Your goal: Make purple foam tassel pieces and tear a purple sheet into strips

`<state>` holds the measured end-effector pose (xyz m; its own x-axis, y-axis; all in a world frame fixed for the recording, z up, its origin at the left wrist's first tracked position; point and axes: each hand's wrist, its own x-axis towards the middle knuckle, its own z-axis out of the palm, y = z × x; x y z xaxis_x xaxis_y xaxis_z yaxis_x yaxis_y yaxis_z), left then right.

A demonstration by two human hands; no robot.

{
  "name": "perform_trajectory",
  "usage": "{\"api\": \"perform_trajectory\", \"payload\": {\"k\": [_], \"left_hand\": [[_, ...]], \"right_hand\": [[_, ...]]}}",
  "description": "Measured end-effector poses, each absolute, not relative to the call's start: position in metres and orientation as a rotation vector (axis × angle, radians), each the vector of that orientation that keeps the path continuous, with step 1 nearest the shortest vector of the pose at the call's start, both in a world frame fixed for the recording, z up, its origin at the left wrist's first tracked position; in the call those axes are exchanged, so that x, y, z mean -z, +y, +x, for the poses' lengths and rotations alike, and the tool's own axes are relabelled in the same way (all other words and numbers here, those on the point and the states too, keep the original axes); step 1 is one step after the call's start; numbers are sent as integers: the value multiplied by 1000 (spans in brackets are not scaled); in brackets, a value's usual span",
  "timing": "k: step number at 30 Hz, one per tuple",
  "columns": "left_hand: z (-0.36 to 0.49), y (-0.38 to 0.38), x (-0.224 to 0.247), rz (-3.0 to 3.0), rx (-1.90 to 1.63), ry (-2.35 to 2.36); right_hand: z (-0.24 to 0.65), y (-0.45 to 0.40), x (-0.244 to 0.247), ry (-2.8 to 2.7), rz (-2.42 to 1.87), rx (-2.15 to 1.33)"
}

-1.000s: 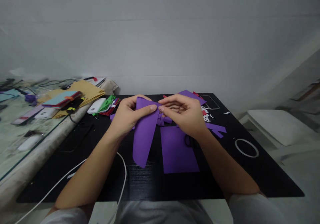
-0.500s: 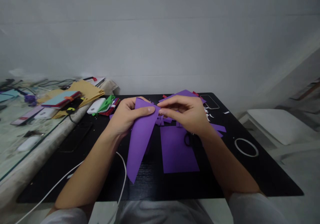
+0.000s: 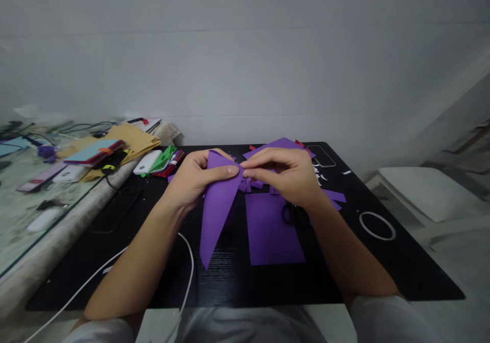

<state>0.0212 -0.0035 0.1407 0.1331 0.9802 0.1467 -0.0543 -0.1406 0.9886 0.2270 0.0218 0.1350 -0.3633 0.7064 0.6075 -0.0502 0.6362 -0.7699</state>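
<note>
A folded purple paper hangs above the black table, its narrow end pointing down. My left hand grips its upper part, thumb on the front face. At the paper's upper right corner, the thumb and forefinger of my right hand pinch the edge. Flat on the table lies a purple sheet, and black scissors rest over its right side, partly under my right wrist. Small purple scraps are scattered behind the hands.
Another purple sheet and white scraps lie at the back. A white ring is on the right. Green strips sit back left, near a cluttered glass table. A white cable crosses the front left; a white stool stands right.
The lower tip of the folded paper has swung slightly up and to the right. My right thumb and forefinger have closed on its corner. My left hand has barely moved.
</note>
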Motion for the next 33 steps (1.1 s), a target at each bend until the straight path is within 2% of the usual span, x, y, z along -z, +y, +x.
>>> {"api": "perform_trajectory", "payload": {"k": [33], "left_hand": [[26, -6, -144, 1250, -1230, 959]], "right_hand": [[227, 21, -136, -1790, -464, -843]]}}
